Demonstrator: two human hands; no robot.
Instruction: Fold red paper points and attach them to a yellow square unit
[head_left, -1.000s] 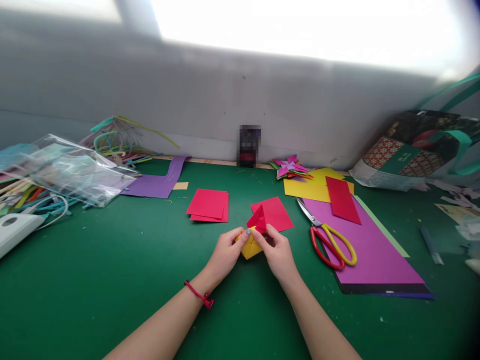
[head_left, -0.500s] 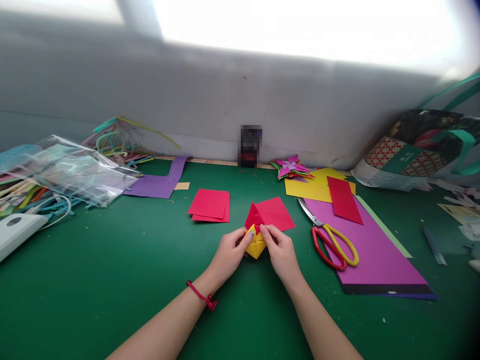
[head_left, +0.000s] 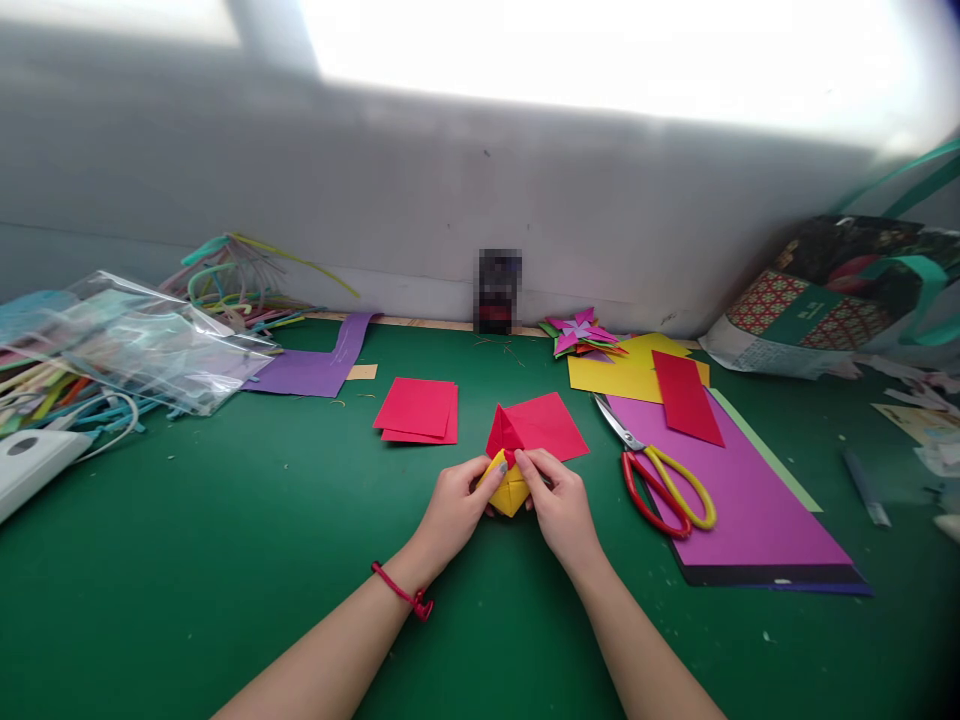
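Between my two hands is a small folded paper piece [head_left: 511,497], yellow on the near side with a red folded part rising from its top. My left hand [head_left: 461,500] pinches its left side, thumb on the yellow face. On the right edge, close to the red part, my right hand [head_left: 557,502] grips with thumb and bent fingers. The fingers behind the piece are mostly hidden. Just beyond it a red square sheet [head_left: 551,425] lies flat on the green table [head_left: 300,580]. To the left rests a small stack of red paper squares [head_left: 417,409].
Scissors [head_left: 667,480] with red and yellow handles lie on purple paper [head_left: 765,500] at right. Folded paper stars [head_left: 579,330], yellow paper [head_left: 611,375] and a red strip [head_left: 688,397] are behind. Pipe cleaners [head_left: 240,285] and a plastic bag [head_left: 172,340] occupy the left; a patterned bag [head_left: 802,310] stands right.
The yellow and red folded piece has shifted slightly left and looks a little wider open at its left side. Both hands still hold it, with only small finger movement.
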